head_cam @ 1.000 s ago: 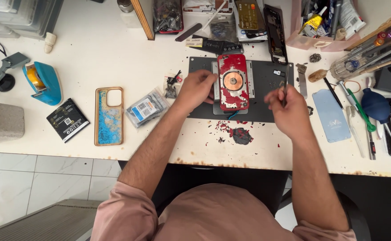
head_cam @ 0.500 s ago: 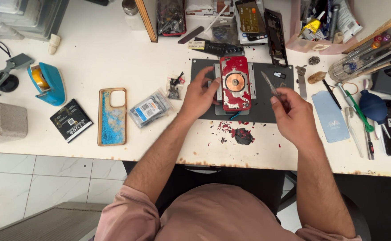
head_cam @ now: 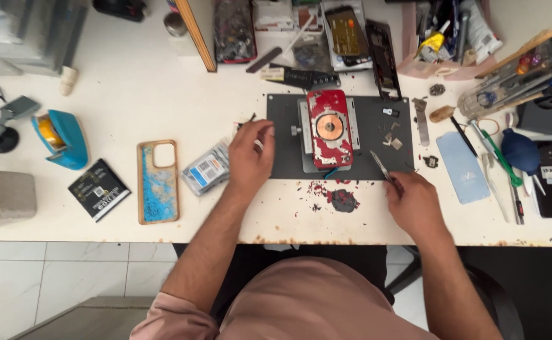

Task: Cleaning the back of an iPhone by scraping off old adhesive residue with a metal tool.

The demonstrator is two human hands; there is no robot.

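Gripping tweezers point(head_cam: 381, 165) in pinched fingers, the right hand point(head_cam: 416, 203) sits just right of the clamped red phone point(head_cam: 328, 128); left hand point(head_cam: 249, 157), loosely curled, rests left of it.

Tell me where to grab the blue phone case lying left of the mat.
Take the phone case by its long side rims, coming from above. It lies flat, open side up, long axis running away from the table edge, with bare table along both sides for fingers.
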